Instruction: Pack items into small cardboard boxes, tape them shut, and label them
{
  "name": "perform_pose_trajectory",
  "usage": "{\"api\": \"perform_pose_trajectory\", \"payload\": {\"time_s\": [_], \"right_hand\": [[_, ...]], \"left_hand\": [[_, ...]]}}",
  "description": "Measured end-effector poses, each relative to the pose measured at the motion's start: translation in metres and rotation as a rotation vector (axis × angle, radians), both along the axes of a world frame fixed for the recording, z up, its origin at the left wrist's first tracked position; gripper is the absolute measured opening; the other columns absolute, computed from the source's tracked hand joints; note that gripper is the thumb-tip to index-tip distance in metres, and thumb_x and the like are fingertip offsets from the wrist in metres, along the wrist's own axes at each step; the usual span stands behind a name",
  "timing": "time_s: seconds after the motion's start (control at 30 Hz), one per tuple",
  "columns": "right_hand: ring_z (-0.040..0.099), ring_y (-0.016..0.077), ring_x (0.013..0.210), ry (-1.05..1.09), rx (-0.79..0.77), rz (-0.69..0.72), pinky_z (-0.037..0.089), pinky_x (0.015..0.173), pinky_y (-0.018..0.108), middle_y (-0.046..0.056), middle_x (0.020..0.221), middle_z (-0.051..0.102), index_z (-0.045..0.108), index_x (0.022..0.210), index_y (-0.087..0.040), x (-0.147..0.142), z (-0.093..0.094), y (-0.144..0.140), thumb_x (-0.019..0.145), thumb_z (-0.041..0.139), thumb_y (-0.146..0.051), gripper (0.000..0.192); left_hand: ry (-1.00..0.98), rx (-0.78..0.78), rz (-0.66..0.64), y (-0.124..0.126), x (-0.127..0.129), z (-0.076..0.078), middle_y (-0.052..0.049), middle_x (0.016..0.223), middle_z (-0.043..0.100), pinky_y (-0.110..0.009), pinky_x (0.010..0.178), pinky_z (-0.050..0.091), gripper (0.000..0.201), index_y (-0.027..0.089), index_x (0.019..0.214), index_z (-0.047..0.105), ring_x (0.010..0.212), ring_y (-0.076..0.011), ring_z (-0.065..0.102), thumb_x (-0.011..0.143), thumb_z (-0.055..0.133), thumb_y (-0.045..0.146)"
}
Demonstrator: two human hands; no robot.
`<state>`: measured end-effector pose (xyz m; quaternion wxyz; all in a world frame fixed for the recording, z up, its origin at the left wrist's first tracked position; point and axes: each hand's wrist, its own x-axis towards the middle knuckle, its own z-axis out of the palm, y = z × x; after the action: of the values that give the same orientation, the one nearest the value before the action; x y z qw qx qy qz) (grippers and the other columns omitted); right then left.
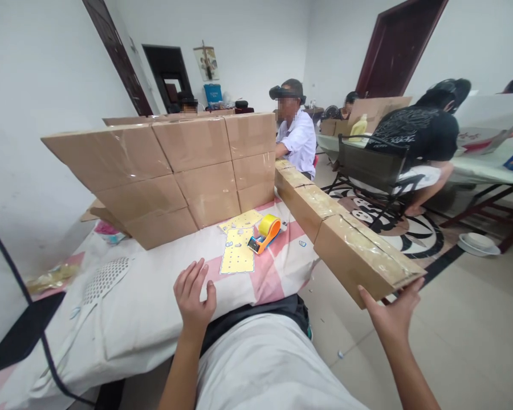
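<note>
The right hand (393,319) is spread open with no closed grip, its palm pressed up against the near end of the long cardboard panel (346,239), which juts off the bench (154,302) edge. To steady that end well, I'd keep the palm flat underneath. The left hand (192,296) rests open on the cloth, holding nothing, near the tape dispenser (265,233) and yellow sheets (238,256).
</note>
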<state>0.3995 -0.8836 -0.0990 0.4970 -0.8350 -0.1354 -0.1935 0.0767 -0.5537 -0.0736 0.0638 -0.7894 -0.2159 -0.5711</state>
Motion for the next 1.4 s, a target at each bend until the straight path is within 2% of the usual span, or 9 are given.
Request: {"api": "perform_pose_trajectory", "payload": {"time_s": [0.13, 0.23, 0.37, 0.47, 0.67, 0.83, 1.0, 1.13, 1.4], "right_hand": [[0.021, 0.0497, 0.151, 0.035, -0.008, -0.012, 0.038, 0.113, 0.067, 0.032, 0.16, 0.018, -0.01, 0.164, -0.007, 0.007, -0.013, 0.018, 0.052, 0.086, -0.066, 0.159], [0.018, 0.0494, 0.153, 0.024, -0.005, 0.013, 0.034, 0.116, 0.066, 0.032, 0.161, 0.015, -0.009, 0.164, -0.008, 0.01, -0.013, 0.022, 0.05, 0.086, -0.066, 0.159], [0.013, 0.0505, 0.154, 0.095, 0.003, 0.038, 0.023, 0.121, 0.066, 0.032, 0.161, 0.012, -0.011, 0.163, -0.006, 0.012, -0.006, 0.021, 0.049, 0.087, -0.062, 0.161], [0.008, 0.0485, 0.155, 0.123, 0.044, 0.087, 0.024, 0.122, 0.063, 0.03, 0.164, 0.004, -0.015, 0.162, -0.007, 0.012, -0.001, 0.021, 0.049, 0.09, -0.058, 0.162], [-0.001, 0.0501, 0.155, 0.129, 0.012, 0.093, 0.013, 0.125, 0.063, 0.03, 0.167, -0.003, -0.019, 0.161, -0.002, 0.011, 0.003, 0.026, 0.053, 0.085, -0.064, 0.163], [0.008, 0.0509, 0.155, 0.1, -0.001, 0.095, 0.013, 0.125, 0.064, 0.033, 0.167, 0.001, -0.018, 0.161, 0.0, 0.019, 0.003, 0.033, 0.054, 0.082, -0.068, 0.162], [0.005, 0.0547, 0.154, 0.115, -0.041, 0.092, 0.019, 0.12, 0.069, 0.034, 0.166, 0.001, -0.018, 0.161, -0.004, 0.035, -0.002, 0.042, 0.054, 0.08, -0.074, 0.161], [0.011, 0.0555, 0.152, 0.093, -0.058, 0.101, 0.025, 0.117, 0.068, 0.037, 0.162, 0.007, -0.018, 0.161, -0.003, 0.049, -0.004, 0.051, 0.053, 0.08, -0.074, 0.162], [0.019, 0.0545, 0.15, 0.094, -0.102, 0.128, 0.024, 0.119, 0.066, 0.034, 0.16, 0.013, -0.011, 0.163, -0.005, 0.082, -0.003, 0.069, 0.049, 0.08, -0.075, 0.162]], "left_hand": [[0.0, -0.03, 0.015, 0.0, -0.003, -0.003, -0.015, 0.127, 0.072, -0.052, 0.108, 0.048, 0.044, 0.022, 0.132, 0.061, 0.128, -0.0308, 0.064, 0.089, 0.058, 0.014], [-0.012, -0.043, -0.008, 0.001, -0.004, -0.006, -0.015, 0.127, 0.072, -0.052, 0.109, 0.047, 0.044, 0.021, 0.133, 0.062, 0.127, -0.0306, 0.064, 0.09, 0.058, 0.013], [-0.015, -0.041, -0.01, 0.003, -0.004, -0.008, -0.014, 0.126, 0.073, -0.051, 0.109, 0.047, 0.044, 0.021, 0.133, 0.063, 0.126, -0.0303, 0.064, 0.09, 0.059, 0.013], [-0.023, -0.028, -0.019, 0.005, -0.004, -0.01, -0.015, 0.125, 0.073, -0.051, 0.109, 0.047, 0.045, 0.02, 0.134, 0.063, 0.124, -0.0304, 0.065, 0.09, 0.06, 0.012], [-0.033, -0.049, -0.03, 0.006, -0.006, -0.012, -0.015, 0.126, 0.072, -0.052, 0.109, 0.047, 0.049, 0.021, 0.137, 0.062, 0.123, -0.031, 0.065, 0.089, 0.06, 0.009], [-0.036, -0.046, -0.034, 0.007, -0.007, -0.014, -0.015, 0.124, 0.073, -0.052, 0.108, 0.048, 0.05, 0.021, 0.136, 0.063, 0.12, -0.0311, 0.066, 0.088, 0.061, 0.007], [-0.037, -0.051, -0.032, 0.008, -0.008, -0.016, -0.015, 0.123, 0.073, -0.05, 0.105, 0.049, 0.049, 0.021, 0.136, 0.063, 0.118, -0.0308, 0.066, 0.089, 0.06, 0.007], [-0.041, -0.061, -0.032, 0.009, -0.01, -0.017, -0.014, 0.122, 0.074, -0.048, 0.103, 0.049, 0.049, 0.022, 0.136, 0.064, 0.118, -0.0305, 0.067, 0.089, 0.06, 0.008], [-0.053, -0.075, -0.053, 0.012, -0.008, -0.023, -0.012, 0.12, 0.075, -0.047, 0.101, 0.049, 0.047, 0.022, 0.134, 0.065, 0.113, -0.0298, 0.068, 0.089, 0.06, 0.01]]}}
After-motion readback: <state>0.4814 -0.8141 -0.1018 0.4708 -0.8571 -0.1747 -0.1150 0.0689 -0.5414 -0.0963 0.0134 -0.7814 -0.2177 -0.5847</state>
